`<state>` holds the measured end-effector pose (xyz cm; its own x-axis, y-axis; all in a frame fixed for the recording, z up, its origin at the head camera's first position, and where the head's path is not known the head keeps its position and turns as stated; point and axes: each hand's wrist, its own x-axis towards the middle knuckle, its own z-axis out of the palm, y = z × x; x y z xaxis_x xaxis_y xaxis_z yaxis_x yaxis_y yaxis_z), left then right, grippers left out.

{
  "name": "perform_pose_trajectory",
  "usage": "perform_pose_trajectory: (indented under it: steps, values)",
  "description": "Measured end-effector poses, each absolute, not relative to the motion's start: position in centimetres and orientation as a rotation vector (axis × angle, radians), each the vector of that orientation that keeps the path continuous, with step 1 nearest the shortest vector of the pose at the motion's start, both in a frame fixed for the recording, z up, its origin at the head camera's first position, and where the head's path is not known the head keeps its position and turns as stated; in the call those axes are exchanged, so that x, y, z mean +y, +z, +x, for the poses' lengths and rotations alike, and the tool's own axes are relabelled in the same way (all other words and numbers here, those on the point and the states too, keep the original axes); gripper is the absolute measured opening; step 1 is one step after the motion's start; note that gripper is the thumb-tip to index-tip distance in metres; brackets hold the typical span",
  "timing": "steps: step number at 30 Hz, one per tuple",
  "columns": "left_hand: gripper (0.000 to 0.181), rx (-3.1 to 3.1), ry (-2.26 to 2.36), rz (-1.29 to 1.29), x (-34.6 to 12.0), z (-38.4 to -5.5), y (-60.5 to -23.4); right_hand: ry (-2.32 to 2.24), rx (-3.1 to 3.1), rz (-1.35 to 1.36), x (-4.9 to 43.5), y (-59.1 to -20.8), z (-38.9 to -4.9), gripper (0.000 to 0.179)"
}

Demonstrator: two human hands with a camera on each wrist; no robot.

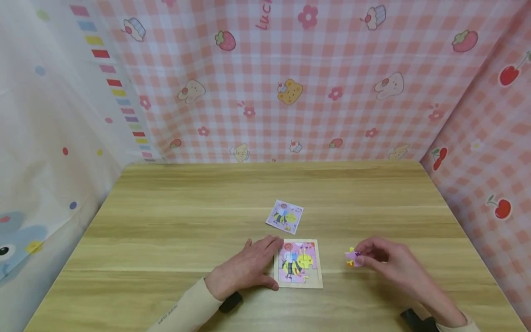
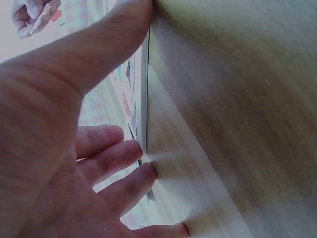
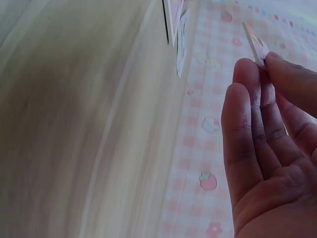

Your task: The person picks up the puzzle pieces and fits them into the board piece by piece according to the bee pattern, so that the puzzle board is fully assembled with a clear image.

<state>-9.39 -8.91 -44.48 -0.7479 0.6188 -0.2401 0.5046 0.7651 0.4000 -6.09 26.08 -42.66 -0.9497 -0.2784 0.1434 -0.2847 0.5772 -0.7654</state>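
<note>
A square wooden jigsaw puzzle board (image 1: 314, 278) with a bee picture lies flat on the table. Bare wood shows at its lower right corner, while fitted pieces cover the rest of the picture. My left hand (image 1: 249, 267) rests along the board's left side, thumb by the near corner and fingers at the far one. The left wrist view shows those fingers spread against the board's edge. To the right of the board, my right hand (image 1: 392, 262) pinches a purple and yellow puzzle piece (image 1: 351, 257) between thumb and fingertips, held up above the table.
Just beyond the board lies a small square card (image 1: 285, 216) with a matching bee picture. The wood-grain table (image 1: 186, 203) meets a pink checked curtain (image 1: 265, 124) at the back, with more patterned cloth at both sides.
</note>
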Motion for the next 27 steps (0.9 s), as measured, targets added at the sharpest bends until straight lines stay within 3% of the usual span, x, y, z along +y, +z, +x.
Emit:
perform_pose_trajectory:
  steps: [27]
  values:
    - [0.099,2.608,0.414,0.835,-8.6,-9.3,-44.4,1.486,-2.953,0.54,21.2,-43.6,-6.2,0.015]
